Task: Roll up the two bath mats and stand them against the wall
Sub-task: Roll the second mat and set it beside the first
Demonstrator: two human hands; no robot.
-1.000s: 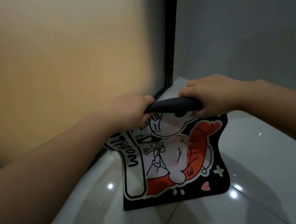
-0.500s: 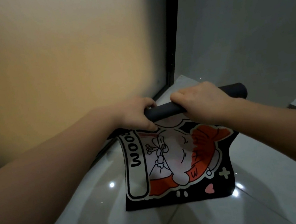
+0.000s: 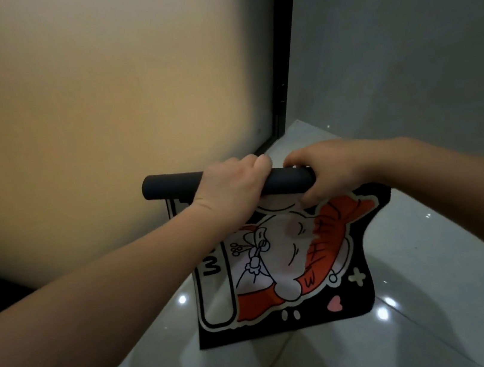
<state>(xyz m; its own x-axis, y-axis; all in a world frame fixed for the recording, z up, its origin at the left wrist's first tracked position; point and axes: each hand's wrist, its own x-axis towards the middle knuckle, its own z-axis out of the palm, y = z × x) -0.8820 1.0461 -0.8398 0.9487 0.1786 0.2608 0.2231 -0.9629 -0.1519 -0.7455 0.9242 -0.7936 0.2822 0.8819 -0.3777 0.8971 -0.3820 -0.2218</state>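
Gripping the half-rolled bath mat [image 3: 280,259] above the floor [image 3: 428,328], we curl left hand [image 3: 232,191] and right hand [image 3: 326,170] fingers around its dark roll, near the wall [image 3: 98,110].

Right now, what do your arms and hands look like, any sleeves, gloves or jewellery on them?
Both forearms are bare as far as the frame shows: no sleeves in view. The left hand and right hand wear no gloves, and I see no rings, watch or bracelet at either wrist. Light is dim, so small marks could escape me.
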